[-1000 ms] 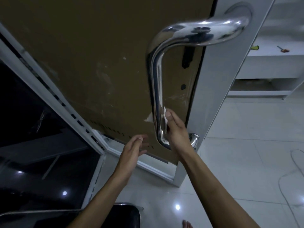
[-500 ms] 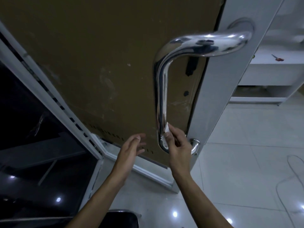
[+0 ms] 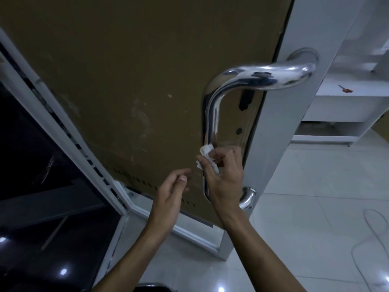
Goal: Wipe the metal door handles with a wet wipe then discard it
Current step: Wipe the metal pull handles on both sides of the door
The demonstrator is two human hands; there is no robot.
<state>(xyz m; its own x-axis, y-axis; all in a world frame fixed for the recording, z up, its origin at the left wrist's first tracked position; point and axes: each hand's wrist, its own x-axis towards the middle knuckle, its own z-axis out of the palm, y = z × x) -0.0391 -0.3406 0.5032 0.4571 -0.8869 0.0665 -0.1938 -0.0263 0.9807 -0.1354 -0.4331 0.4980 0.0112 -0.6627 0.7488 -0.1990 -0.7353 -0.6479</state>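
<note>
Right hand (image 3: 224,178) pinches a crumpled white wet wipe (image 3: 207,157) in its fingertips, pressed to the lower stretch of the polished, curved chrome door handle (image 3: 212,114). The wipe sits on the left face of the vertical bar, above the bottom mount. Left hand (image 3: 171,192) hovers just beside it, fingers loosely curved, holding nothing, close to the brown cardboard-covered door panel (image 3: 126,81). Glossy white tiled floor (image 3: 305,207) spreads off to the right, with a white shelf unit (image 3: 336,106) behind

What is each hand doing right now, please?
Left hand: open, fingers relaxed, holds nothing.
Right hand: holds the crumpled wet wipe at the metal door handle.
</note>
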